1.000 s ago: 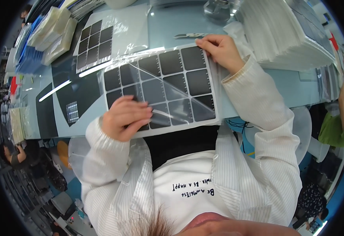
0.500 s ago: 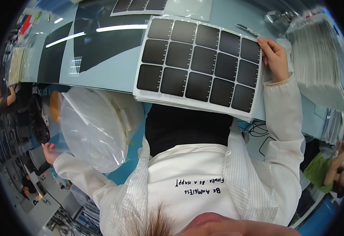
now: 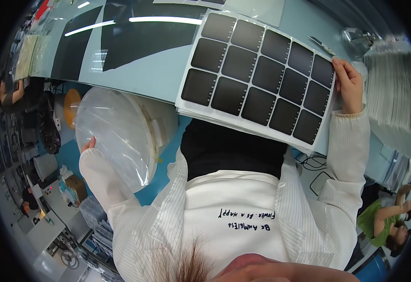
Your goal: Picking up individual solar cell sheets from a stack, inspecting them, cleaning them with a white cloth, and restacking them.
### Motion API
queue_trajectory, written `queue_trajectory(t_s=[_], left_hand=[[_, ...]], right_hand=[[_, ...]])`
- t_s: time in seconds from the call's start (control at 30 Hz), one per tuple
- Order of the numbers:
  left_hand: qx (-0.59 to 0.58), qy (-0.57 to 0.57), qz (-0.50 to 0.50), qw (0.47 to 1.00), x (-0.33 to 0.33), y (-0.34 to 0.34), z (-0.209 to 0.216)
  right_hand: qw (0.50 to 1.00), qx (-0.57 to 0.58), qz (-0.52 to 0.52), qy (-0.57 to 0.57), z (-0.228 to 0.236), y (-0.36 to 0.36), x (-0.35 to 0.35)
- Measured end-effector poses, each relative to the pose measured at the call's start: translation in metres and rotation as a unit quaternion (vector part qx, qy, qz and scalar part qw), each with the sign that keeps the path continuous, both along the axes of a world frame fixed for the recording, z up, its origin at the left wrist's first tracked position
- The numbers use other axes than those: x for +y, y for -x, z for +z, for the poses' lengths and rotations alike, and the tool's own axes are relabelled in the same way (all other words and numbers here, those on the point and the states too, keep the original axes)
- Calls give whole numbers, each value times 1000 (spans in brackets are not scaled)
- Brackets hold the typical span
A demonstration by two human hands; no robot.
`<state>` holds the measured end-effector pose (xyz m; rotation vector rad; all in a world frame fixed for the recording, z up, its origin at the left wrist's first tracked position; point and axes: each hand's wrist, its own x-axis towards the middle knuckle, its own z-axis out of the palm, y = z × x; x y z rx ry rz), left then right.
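A stack of white sheets bearing rows of black rounded-square stickers (image 3: 267, 73) lies tilted on the table and juts past its near edge. My right hand (image 3: 348, 85) grips the stack's right edge, thumb on top and fingers curled at the side. On the left, my left hand (image 3: 91, 143) is in front of a large round bin lined with a clear plastic bag (image 3: 116, 131). Only a bit of its fingers shows beyond the sleeve; whether it touches the bag is unclear.
A thin-bladed cutter (image 3: 322, 45) lies beyond the stack's far right corner. A tall pile of sheets (image 3: 391, 89) stands on the right. Dark film pieces (image 3: 144, 42) cover part of the glossy tabletop (image 3: 121, 81). Other people sit at the far left and lower right.
My left hand has moved from outside the bin's left side up and right, in front of the bag. My right hand still holds the stack's edge; the whole view has shifted.
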<state>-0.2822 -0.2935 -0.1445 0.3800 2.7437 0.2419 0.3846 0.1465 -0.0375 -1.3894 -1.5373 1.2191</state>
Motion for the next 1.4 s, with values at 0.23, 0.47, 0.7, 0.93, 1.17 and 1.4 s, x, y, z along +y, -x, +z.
queue_trajectory(t_s=[0.23, 0.47, 0.7, 0.93, 1.17, 1.4], left_hand=[[48, -332, -47, 941, 105, -70, 103], [-35, -384, -459, 800, 254, -225, 149], [-36, -284, -551, 784, 326, -274, 156], [-97, -284, -563, 770, 339, -278, 145], [-194, -313, -558, 743, 328, -270, 149], [-254, -302, -544, 741, 316, -273, 149]], right_hand=[[1000, -23, 19, 3, 4, -5, 1], [993, -12, 95, 71, 32, -18, -10], [984, -13, 108, 144, 49, -4, -40], [989, -67, 95, 88, 45, 7, -43], [974, -52, 131, 175, 59, 5, -45], [972, -21, 132, 195, 64, 5, -59]])
